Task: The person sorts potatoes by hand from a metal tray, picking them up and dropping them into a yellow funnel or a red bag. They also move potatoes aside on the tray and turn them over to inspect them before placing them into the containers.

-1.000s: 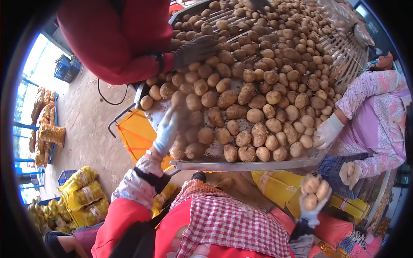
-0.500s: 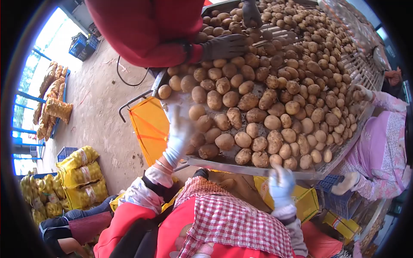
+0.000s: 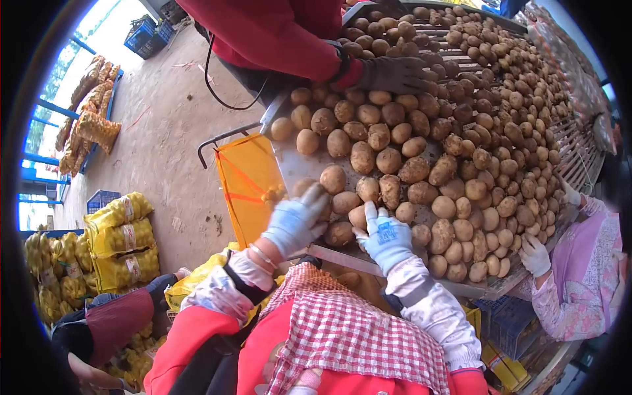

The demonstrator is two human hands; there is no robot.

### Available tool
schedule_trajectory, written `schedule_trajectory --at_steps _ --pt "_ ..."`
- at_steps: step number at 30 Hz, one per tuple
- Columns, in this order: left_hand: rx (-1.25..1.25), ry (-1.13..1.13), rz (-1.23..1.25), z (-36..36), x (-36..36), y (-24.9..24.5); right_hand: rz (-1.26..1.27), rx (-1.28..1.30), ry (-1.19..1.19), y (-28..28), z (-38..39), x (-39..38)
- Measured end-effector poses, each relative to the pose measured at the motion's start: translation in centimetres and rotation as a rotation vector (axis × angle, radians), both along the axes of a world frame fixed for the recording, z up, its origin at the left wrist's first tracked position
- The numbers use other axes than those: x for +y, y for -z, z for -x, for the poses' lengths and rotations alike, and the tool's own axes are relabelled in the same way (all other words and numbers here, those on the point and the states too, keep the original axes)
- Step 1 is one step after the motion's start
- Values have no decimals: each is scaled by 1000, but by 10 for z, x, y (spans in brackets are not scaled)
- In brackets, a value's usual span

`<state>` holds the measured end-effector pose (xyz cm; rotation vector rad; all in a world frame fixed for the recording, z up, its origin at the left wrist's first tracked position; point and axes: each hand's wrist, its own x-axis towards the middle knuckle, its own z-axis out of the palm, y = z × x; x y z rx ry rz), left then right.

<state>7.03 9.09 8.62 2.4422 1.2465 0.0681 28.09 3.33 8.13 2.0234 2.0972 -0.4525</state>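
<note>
A metal sorting table [image 3: 339, 257] carries a dense layer of brown potatoes [image 3: 461, 151]. My left hand [image 3: 295, 222], in a white glove, reaches onto the potatoes at the table's near left corner, fingers spread and slightly blurred. Just to its right, my right hand [image 3: 385, 237], in a white glove with a blue mark, lies flat on the potatoes. Its fingers are apart and its thumb is beside one potato [image 3: 358, 216]. Neither hand visibly lifts a potato.
An orange mesh bag [image 3: 245, 174] hangs open at the table's left end. A person in red has a dark gloved hand [image 3: 395, 74] on the far potatoes. Another person's white glove [image 3: 534, 255] works at the right edge. Filled yellow sacks [image 3: 122, 237] stand on the floor left.
My right hand came up from below the table edge, where it held potatoes a second ago, onto the pile. My left hand dropped lower toward the near corner. The view shifted right.
</note>
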Motion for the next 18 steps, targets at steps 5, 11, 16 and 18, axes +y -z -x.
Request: schedule_trajectory --at_steps 5,11,16,18 --pt "-285 -79 151 7 28 48 -408 576 240 37 -27 -4" --pt "-1116 36 648 -48 11 -4 -152 1809 758 -23 -12 -7" --pt "-197 -364 43 -11 12 -29 -158 2241 900 -44 -77 -16" --pt "-197 -374 37 9 -7 -1 -418 1752 1044 -33 -102 -25"
